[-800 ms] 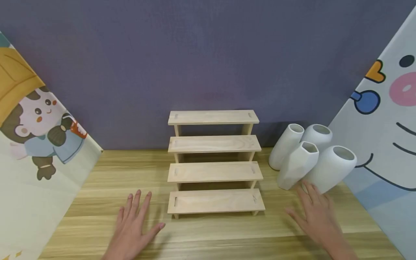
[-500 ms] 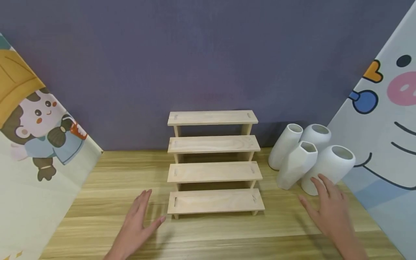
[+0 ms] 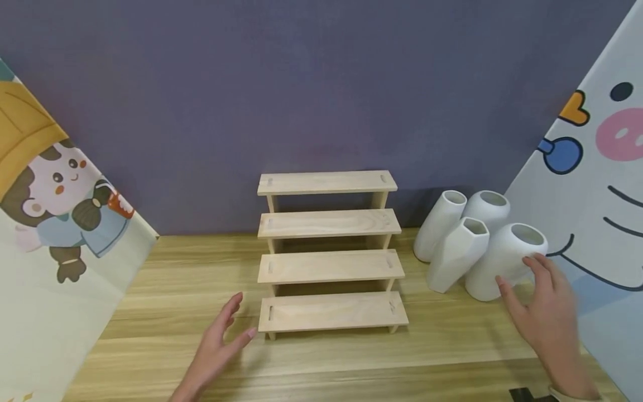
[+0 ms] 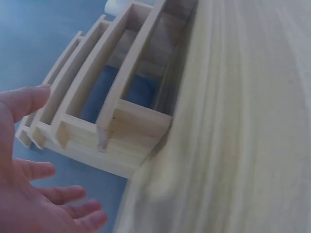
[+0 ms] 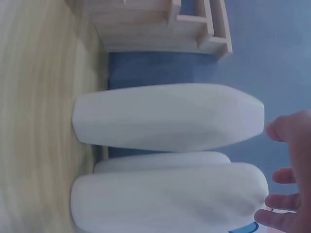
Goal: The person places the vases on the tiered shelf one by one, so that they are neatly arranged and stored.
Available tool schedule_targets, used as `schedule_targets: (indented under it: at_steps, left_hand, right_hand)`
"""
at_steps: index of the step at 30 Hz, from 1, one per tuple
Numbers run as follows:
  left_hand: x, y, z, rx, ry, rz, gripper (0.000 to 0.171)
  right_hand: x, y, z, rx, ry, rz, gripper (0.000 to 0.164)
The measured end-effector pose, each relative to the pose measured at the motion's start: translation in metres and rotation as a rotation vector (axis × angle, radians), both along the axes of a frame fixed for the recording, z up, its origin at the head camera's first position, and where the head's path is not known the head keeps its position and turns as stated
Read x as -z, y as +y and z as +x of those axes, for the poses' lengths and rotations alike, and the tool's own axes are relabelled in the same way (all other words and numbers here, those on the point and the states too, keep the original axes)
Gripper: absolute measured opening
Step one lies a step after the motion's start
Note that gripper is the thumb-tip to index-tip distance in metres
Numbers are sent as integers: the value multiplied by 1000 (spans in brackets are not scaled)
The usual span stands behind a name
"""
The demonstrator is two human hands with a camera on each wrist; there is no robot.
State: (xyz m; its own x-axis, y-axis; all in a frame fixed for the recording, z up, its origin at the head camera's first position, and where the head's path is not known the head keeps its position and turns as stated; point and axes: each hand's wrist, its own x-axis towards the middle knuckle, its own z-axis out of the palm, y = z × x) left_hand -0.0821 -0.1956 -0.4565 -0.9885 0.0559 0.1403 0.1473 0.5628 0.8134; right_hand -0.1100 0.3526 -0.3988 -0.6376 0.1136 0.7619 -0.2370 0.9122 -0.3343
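Note:
A pale wooden stepped stand [image 3: 331,265] with several tiers stands in the middle of the table. My left hand [image 3: 213,343] hovers at its front left corner, palm turned toward it, fingers loosely extended and holding nothing. In the left wrist view those fingers [image 4: 63,194] are spread apart. To the right of the stand are several white vases: a wide rounded one [image 3: 502,271], a faceted one [image 3: 458,257], a slim one [image 3: 439,226] and another rounded one [image 3: 484,209] behind. My right hand [image 3: 547,310] is at the wide front vase, thumb and fingers apart beside its right side, nothing gripped.
A dark blue-grey wall [image 3: 321,100] rises behind the stand. Side panels with cartoon prints border the wood-grain table [image 3: 201,262], the pig-face panel [image 3: 603,223] close beyond the right hand. A dark wrist-strap piece [image 3: 522,395] shows at the bottom right.
My right hand has moved rightward, from in front of the vases to the right side of the wide one. My left hand has turned from palm down to palm inward. Stand and vases stay put.

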Motion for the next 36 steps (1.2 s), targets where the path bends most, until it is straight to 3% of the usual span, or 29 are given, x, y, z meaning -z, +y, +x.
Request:
schedule_targets:
  at_steps: [7,16,20,29,36]
  left_hand:
    - [14,3,-8,26,49,76,70]
    - [28,5,-15,121,3,221,72]
    - [33,6,-19,153,-21,257,73]
    - [43,6,-27,180,-46,271,72]
    - [51,3,-32,248,20,317,65]
  right_hand:
    - [-10,12,-3,97,-101,-133,68]
    - [-14,26,-17,207,-362,-373,84]
    - [-12,30,-23,210,-434,-444,84]
    - [-7,37,-31,151,-497,-513,86]
    - [-5,40,-36,131,-545,-514,90]
